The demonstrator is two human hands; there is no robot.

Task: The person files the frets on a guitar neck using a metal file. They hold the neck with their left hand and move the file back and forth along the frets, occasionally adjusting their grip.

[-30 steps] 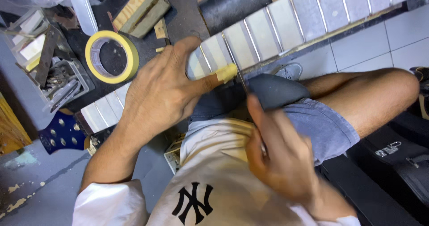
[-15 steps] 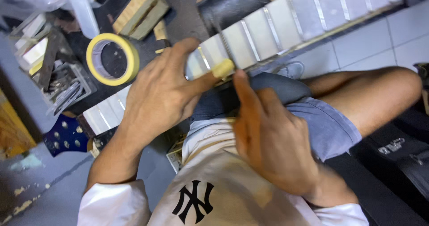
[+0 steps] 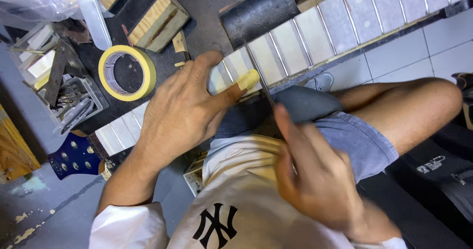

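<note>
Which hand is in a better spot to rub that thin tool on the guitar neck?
The right hand: it grips the thin tool lying across the taped fretboard. The left hand presses the neck.

yellow tape roll (image 3: 127, 72) | wooden blocks (image 3: 156, 20) | tool tray (image 3: 69, 99) | black case (image 3: 443, 175)
</note>
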